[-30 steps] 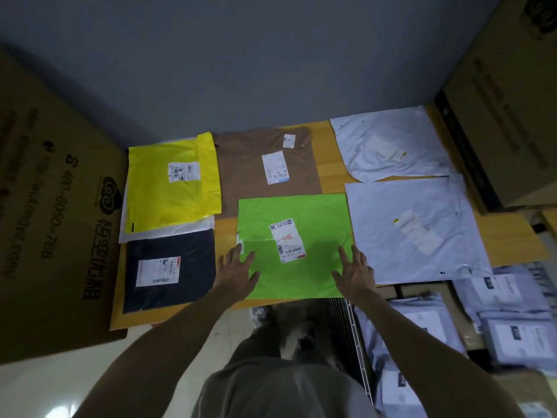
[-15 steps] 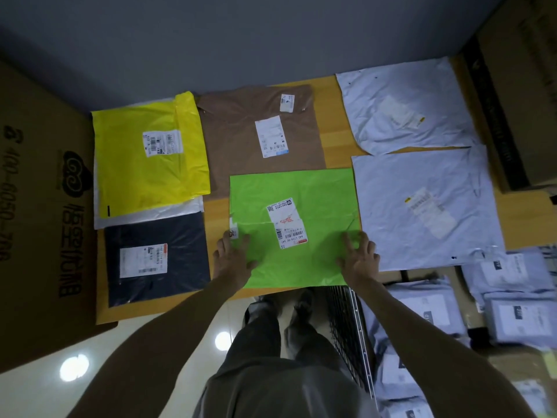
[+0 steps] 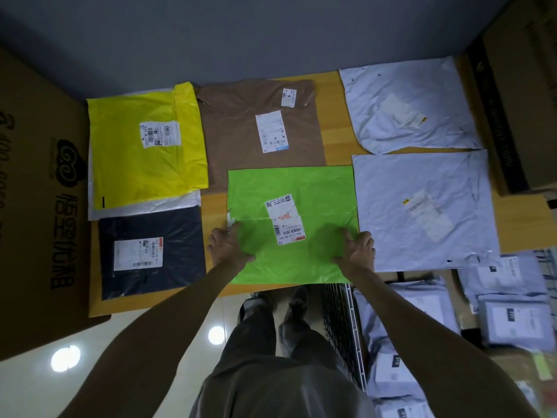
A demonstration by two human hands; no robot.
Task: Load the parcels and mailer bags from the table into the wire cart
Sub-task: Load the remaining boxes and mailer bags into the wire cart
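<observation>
Wooden table (image 3: 334, 116) stands against a grey wall, with a printed cardboard box (image 3: 39, 191) at its left end and a second box (image 3: 518, 101) at its right end.

Green mailer bag (image 3: 289, 182): lies flat at the centre of the table, by the near edge. Long axis runs left to right, parallel to that edge. Far edge overlaps the brown mailer bag (image 3: 259, 131); right edge meets a pale grey mailer bag (image 3: 422, 206). Surface is bright green, glossy and lightly creased. A white shipping label (image 3: 284, 220) with a barcode sits near the middle, slightly tilted.

Left hand (image 3: 229, 247): at the bag's left edge, fingers bent, gripping the edge.
Right hand (image 3: 357, 251): at the bag's right edge, fingers bent, gripping likewise. The hands are well apart, the label between them.

Change from one second ago: both hands then lay on the bag with fingers spread flat; the fingers are now curled at the side edges. The bag keeps its place among its neighbours.

Wire cart (image 3: 343, 327): below the table's near edge, right of the person's legs, with pale bags inside.
</observation>
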